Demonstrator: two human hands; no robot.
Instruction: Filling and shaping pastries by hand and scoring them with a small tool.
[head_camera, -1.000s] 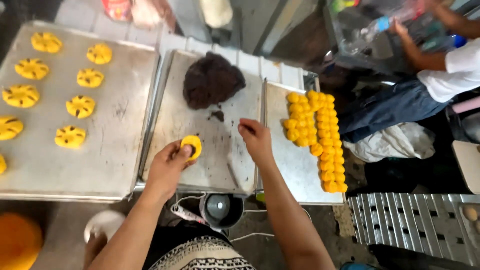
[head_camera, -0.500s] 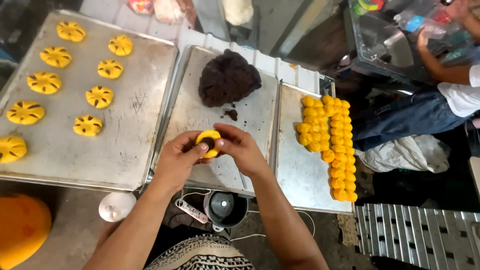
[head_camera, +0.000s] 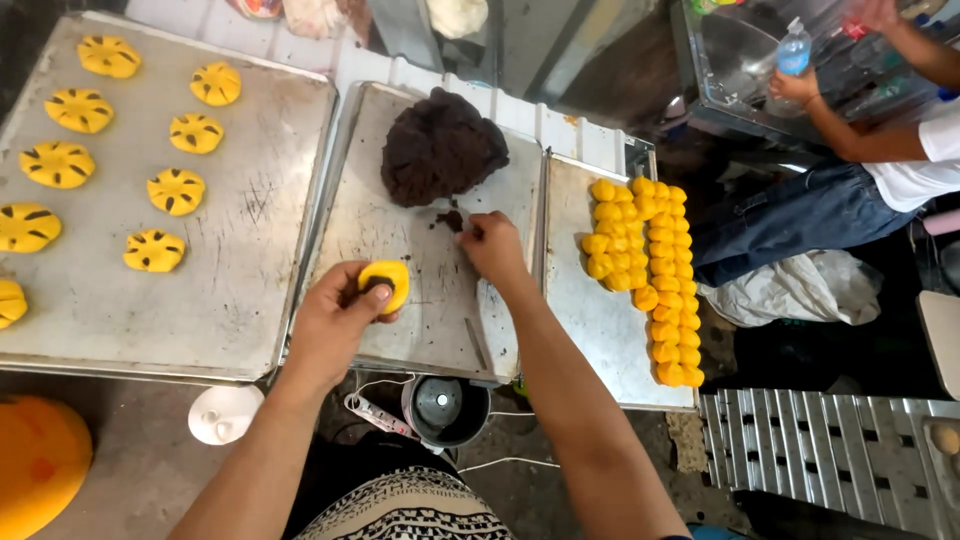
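While cupping yellow dough round (head_camera: 385, 283) w/ dark centre in left hand (head_camera: 335, 325) above middle metal tray (head_camera: 400, 225), pinch sm. even bits w/ right hand (head_camera: 492, 245), fingers narrowed at dark brown filling mound (head_camera: 440, 147).

Even daylight, soft shadows, sharp centre, edges bowed by wide-angle lens.
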